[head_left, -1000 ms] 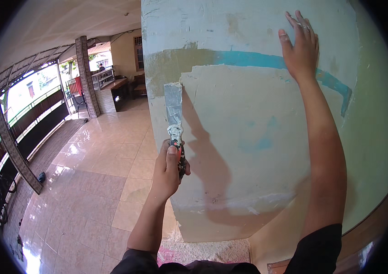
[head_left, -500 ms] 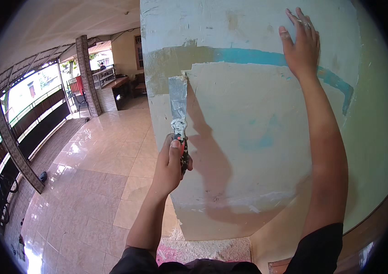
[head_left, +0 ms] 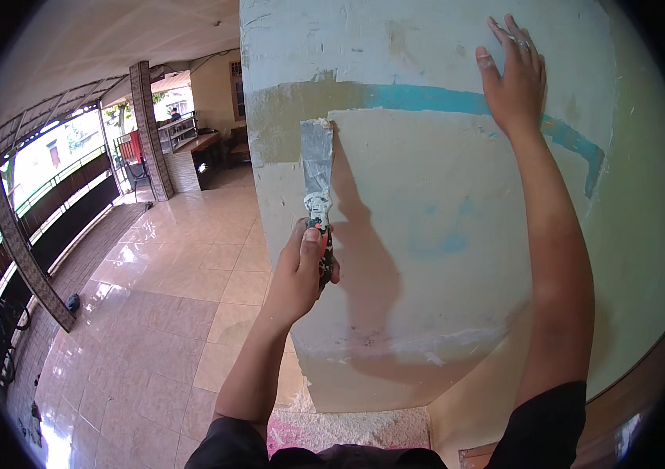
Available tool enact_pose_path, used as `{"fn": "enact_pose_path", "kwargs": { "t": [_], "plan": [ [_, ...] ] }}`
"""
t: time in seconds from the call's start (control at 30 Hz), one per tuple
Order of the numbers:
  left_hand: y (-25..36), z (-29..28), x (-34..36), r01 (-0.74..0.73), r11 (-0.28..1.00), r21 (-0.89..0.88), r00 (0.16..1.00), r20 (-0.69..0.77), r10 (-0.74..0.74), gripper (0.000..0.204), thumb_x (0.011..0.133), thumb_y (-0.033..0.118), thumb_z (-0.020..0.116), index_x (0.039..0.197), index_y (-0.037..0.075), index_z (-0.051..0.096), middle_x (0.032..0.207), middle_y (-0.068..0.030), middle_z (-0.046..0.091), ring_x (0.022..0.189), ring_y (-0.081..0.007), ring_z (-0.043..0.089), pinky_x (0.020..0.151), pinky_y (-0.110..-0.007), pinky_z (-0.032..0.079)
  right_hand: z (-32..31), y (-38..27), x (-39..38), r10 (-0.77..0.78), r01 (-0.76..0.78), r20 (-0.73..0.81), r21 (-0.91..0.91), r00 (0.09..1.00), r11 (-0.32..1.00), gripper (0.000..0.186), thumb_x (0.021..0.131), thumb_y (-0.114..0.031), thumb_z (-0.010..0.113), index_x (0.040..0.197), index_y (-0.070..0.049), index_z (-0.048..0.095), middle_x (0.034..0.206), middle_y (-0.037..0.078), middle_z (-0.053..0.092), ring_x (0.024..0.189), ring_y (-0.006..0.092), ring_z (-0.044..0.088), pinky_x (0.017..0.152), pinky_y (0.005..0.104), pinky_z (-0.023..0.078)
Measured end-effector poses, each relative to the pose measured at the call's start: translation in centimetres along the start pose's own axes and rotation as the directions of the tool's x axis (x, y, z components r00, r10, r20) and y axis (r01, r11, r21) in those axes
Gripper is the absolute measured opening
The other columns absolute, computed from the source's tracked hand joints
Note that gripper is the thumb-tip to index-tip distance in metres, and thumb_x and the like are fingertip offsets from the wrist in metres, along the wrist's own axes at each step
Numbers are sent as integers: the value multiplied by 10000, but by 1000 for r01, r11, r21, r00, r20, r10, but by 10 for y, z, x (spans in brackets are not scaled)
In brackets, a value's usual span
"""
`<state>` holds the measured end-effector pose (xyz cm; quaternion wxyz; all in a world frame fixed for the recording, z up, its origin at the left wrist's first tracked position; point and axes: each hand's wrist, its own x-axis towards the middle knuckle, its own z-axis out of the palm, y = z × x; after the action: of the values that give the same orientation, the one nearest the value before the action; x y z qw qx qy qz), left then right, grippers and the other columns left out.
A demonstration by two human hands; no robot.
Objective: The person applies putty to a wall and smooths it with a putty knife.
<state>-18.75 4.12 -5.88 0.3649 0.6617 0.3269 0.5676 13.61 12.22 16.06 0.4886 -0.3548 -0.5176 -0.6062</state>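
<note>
1. Moved since the earlier frame: the left hand (head_left: 301,262) and its flat grey metal scraper (head_left: 317,160) with a dark, paint-spattered handle, both shifted upward and to the right. The right hand (head_left: 518,98) holds nearly the same position.
2. Left grip: fingers wrapped around the handle, thumb along its near face. Right grip: grasping nothing, fingers extended against the pale painted wall (head_left: 434,172), upper right of the frame.
3. Scraper location: just left of the frame's centre, blade pointing up, tip at the lower right border of the matt olive-brown patch (head_left: 281,129).
4. Completed, by judgement: the pale coat appears stripped across this patch and along the curved turquoise stripe (head_left: 426,98). Loose whitish crumbs (head_left: 379,428), bottom centre, suggest scraped material.
5. Remaining, by judgement: the pale coat below the stripe looks largely intact; work appears partial.
6. Not verifiable: blade pressure on the wall; most of the handle, covered by fingers; the stripe section behind the right hand; the wall beyond the upper edge.
</note>
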Motion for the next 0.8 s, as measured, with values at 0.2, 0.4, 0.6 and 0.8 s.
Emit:
{"fn": "enact_pose_path", "kwargs": {
  "t": [0.2,0.4,0.6,0.8],
  "plan": [
    [-1,4,0,9,1000,5,1000,13,-9,441,1070,448,248,1133,83,486,575,-33,544,386,-51,366,385,-216,276,-3,-3,1,25,-22,26,-79,999,997,475,984,-416,511,1430,-256,492,1541,27,419,1434,280,348,1187,480,221],
    [-4,5,1,0,1000,-3,1000,19,0,420,1072,422,238,1124,88,485,599,-42,557,394,-58,380,386,-220,289,-4,-3,2,33,-31,33,-62,999,998,477,982,-415,515,1432,-256,489,1546,21,409,1434,280,347,1185,479,225],
    [2,9,9,-9,1000,14,999,34,8,396,1075,399,236,1124,88,477,602,-43,558,391,-60,378,385,-223,298,-3,0,1,24,-23,23,-45,999,999,480,981,-416,518,1433,-256,485,1546,11,409,1437,275,342,1185,484,220],
    [3,11,9,3,1000,31,999,32,-4,415,1077,417,235,1124,86,481,590,-42,554,382,-57,365,384,-221,290,-2,-4,1,35,-33,26,-43,999,999,483,978,-420,522,1431,-258,486,1545,13,411,1438,275,340,1185,509,208]
  ]
}}
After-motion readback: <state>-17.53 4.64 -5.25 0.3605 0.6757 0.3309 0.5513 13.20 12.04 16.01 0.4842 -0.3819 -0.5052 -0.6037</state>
